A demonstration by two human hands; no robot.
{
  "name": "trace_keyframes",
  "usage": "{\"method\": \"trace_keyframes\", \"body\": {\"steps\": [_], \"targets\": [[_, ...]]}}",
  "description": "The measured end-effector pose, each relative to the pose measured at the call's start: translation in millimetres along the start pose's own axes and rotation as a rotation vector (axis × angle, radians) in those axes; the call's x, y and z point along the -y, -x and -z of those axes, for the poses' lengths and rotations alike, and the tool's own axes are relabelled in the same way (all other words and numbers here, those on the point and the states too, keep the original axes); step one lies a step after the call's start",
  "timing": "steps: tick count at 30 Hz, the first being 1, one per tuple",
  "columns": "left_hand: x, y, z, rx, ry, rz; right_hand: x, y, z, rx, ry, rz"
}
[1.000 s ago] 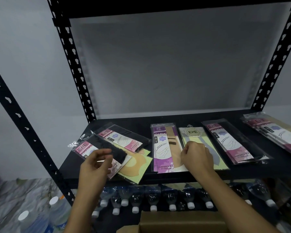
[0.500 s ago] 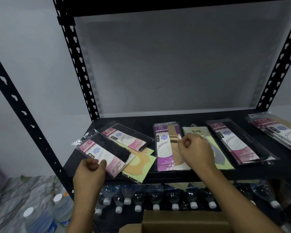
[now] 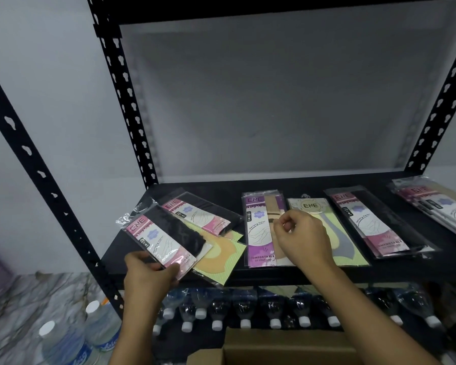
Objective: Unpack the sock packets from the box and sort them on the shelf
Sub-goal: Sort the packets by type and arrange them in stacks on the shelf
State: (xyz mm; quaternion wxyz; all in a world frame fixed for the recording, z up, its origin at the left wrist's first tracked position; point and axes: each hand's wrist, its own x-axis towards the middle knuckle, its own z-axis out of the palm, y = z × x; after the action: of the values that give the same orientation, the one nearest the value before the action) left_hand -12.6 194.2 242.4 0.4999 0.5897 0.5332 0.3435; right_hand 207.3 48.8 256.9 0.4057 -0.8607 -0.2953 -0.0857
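Observation:
Several sock packets lie on the black shelf. My left hand grips the near end of a pink-label packet of black socks, lifted at the shelf's left front. Under it lie another pink packet and a green-card packet with a beige sock. My right hand, fingers curled, hovers over the purple packet and the green ENE packet; whether it pinches one I cannot tell. A pink and black packet and a stack lie further right. The cardboard box sits below.
Black perforated uprights frame the shelf, with a board overhead. A row of capped water bottles lies on the level under the shelf. More bottles stand at lower left on a marbled floor. The shelf's back half is bare.
My left hand dropped to the near end of the pink-label black packet and took hold of it, lifting it. My right hand stayed over the purple and green packets.

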Motion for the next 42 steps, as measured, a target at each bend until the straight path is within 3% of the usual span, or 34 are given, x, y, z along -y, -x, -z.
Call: {"method": "trace_keyframes", "body": {"steps": [10,25,42], "targets": [[0.8,-8.5,8.7,0.084,0.340,0.163,3.7,2.8,0.6,0.025,-0.031,0.010],[-11.3,0.1,9.6,0.224,0.465,-0.140,10.6,9.6,-2.3,0.113,-0.141,-0.013],[-15.0,1.7,16.1,0.272,0.483,-0.214,36.6,22.8,-1.6,0.207,-0.410,0.135]]}}
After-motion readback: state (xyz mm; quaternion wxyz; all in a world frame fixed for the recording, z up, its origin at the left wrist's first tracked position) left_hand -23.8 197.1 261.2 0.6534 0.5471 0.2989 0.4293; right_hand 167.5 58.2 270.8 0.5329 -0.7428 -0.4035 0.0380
